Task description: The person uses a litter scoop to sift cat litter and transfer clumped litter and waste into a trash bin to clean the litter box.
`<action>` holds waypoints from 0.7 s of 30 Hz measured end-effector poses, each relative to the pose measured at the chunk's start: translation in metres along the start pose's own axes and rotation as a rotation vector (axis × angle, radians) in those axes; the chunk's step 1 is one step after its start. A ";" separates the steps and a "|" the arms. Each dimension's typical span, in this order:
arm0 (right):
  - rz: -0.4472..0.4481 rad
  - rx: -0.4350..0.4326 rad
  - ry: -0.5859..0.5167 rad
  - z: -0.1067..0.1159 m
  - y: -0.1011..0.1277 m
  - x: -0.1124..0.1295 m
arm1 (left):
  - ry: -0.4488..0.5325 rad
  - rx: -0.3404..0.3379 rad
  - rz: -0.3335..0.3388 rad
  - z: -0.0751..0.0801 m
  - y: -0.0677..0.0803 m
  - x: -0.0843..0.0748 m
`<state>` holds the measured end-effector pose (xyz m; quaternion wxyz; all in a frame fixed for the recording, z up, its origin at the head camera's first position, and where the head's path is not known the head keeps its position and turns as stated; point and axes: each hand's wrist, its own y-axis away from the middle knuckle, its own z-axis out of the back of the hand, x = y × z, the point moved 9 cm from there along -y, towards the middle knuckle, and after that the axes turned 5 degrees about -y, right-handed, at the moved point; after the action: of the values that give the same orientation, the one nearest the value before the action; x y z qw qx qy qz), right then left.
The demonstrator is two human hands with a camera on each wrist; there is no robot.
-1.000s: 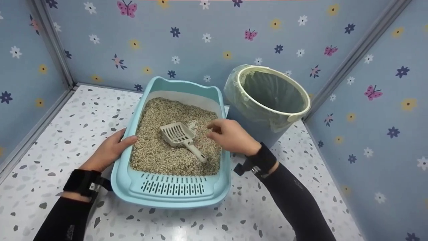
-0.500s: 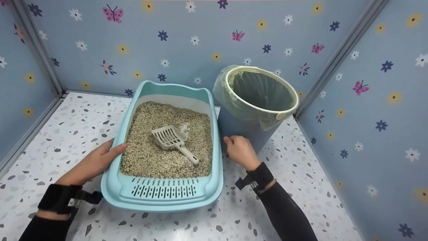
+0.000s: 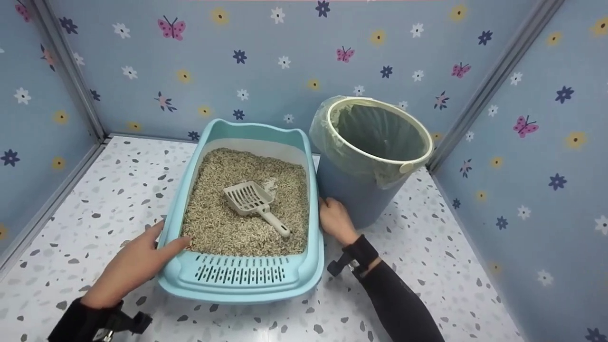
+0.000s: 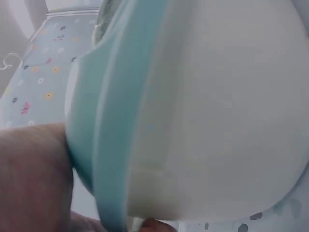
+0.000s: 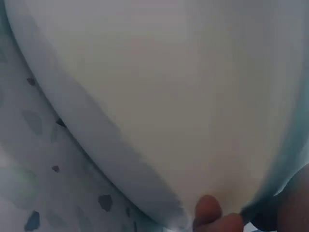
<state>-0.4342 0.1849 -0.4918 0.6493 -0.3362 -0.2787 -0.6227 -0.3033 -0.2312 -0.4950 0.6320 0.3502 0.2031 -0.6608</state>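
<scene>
A light blue litter box (image 3: 240,289) filled with tan litter (image 3: 218,223) stands on the speckled floor. A pale slotted scoop (image 3: 251,200) lies on the litter, handle toward the front right. My left hand (image 3: 149,255) grips the box's left front rim, thumb on top, fingers hidden below. My right hand (image 3: 335,218) holds the right rim, squeezed between the box and a bin. The left wrist view shows the box wall (image 4: 193,106) close up, with my left hand (image 4: 29,179) against it. In the right wrist view, a fingertip (image 5: 207,212) curls under the box (image 5: 159,96).
A blue bin (image 3: 365,190) lined with a green bag stands just right of the box, its mouth open. Flowered blue walls close in the back and both sides. Speckled floor (image 3: 95,190) lies left of the box and in front of it.
My right hand left the litter near the scoop and dropped to the box's right rim. My left hand slid forward along the left rim toward the front corner.
</scene>
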 end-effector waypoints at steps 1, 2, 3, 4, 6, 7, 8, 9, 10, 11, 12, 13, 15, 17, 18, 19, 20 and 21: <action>0.007 -0.008 -0.004 0.000 0.002 0.000 | -0.001 -0.013 0.002 0.000 -0.001 0.000; 0.025 -0.021 -0.005 0.000 0.004 0.002 | -0.005 -0.024 0.004 -0.001 -0.001 0.000; 0.042 -0.035 -0.006 0.000 0.006 0.004 | -0.017 -0.037 0.005 0.000 -0.002 0.000; 0.057 -0.051 -0.009 0.001 0.007 0.005 | -0.016 -0.048 0.005 0.000 -0.002 0.000; 0.074 -0.071 -0.020 0.001 0.010 0.007 | 0.001 -0.062 -0.001 -0.001 -0.003 0.001; 0.076 -0.076 -0.026 0.000 0.010 0.006 | 0.007 -0.068 -0.004 -0.001 -0.003 0.001; 0.078 -0.078 -0.039 -0.001 0.010 0.005 | 0.013 -0.073 -0.009 -0.002 -0.004 0.002; 0.076 -0.080 -0.050 -0.002 0.009 0.004 | 0.022 -0.075 -0.014 -0.002 -0.004 0.002; 0.073 -0.083 -0.061 -0.003 0.008 0.001 | 0.028 -0.076 -0.021 -0.002 -0.005 0.002; 0.067 -0.087 -0.068 -0.005 0.007 -0.002 | 0.034 -0.076 -0.027 -0.002 -0.005 0.003; 0.059 -0.093 -0.073 -0.006 0.005 -0.006 | 0.039 -0.074 -0.030 -0.002 -0.007 0.003; 0.054 -0.098 -0.076 -0.008 0.004 -0.010 | 0.051 -0.070 -0.033 -0.001 -0.008 0.004; 0.035 -0.107 -0.068 -0.013 0.002 -0.019 | 0.071 -0.059 -0.031 0.001 -0.012 0.007; 0.014 -0.114 -0.053 -0.019 0.000 -0.028 | 0.084 -0.056 -0.029 0.005 -0.016 0.010; 0.011 -0.121 -0.048 -0.023 0.000 -0.032 | 0.091 -0.053 -0.030 0.007 -0.018 0.012; 0.020 -0.126 -0.031 -0.022 0.004 -0.028 | 0.102 -0.047 -0.033 0.009 -0.020 0.014; 0.015 -0.134 -0.032 -0.026 0.004 -0.032 | 0.111 -0.044 -0.034 0.011 -0.022 0.016; 0.016 -0.144 -0.035 -0.029 0.004 -0.037 | 0.116 -0.042 -0.041 0.014 -0.023 0.017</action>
<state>-0.4344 0.1848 -0.5391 0.6233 -0.3953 -0.2419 -0.6299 -0.3281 -0.2501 -0.5024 0.6125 0.3703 0.2605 -0.6480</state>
